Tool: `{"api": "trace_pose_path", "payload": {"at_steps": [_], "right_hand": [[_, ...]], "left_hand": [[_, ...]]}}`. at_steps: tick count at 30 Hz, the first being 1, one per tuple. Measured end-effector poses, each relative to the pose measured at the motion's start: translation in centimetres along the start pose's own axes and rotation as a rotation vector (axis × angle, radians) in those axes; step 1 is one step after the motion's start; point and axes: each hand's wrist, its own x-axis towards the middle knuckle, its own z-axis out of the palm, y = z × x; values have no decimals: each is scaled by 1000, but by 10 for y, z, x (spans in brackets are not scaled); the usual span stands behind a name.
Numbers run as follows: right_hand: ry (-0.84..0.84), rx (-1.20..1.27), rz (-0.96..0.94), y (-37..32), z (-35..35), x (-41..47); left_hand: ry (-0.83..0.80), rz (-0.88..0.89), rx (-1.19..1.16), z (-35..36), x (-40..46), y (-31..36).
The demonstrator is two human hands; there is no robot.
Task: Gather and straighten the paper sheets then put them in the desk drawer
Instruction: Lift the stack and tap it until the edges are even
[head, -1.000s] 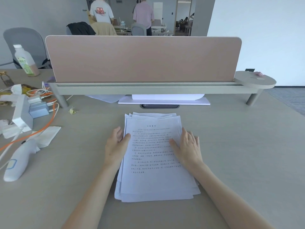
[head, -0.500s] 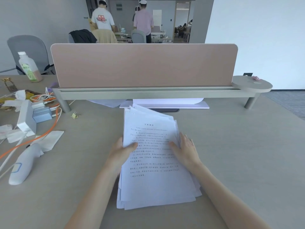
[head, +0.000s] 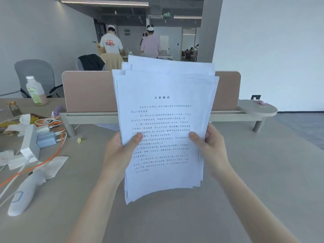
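Paper sheets [head: 164,120] now off the desk [head: 245,172], upright between both hands (edges uneven)

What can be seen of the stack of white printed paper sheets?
The stack of white printed paper sheets is held upright above the beige desk, uneven, with edges fanned at top and bottom. The front sheet shows a centred title and black text lines. The left hand and right hand grip its sides, thumbs in front.
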Motion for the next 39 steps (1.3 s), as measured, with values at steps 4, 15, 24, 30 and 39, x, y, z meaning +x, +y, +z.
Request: {"api": "trace_pose_path", "payload": {"at_steps": [4, 15, 24, 30, 39], "right_hand": [[33, -56, -73, -16, 4, -1], [1, 25, -107, -18, 11, -10], [-160, 38, -59, -37, 3, -4], [-140, 142, -147, -58, 7, -4], [-89, 35, -260, -72, 11, -9]], "left_hand": [[20, 50, -38, 3, 0, 9], [-55, -68, -67, -1, -21, -12], [-89, -4, -108, -7, -16, -2], [-99, 34, -92, 3, -17, 9], [-92, 101, -94, 2, -10, 22]]}}
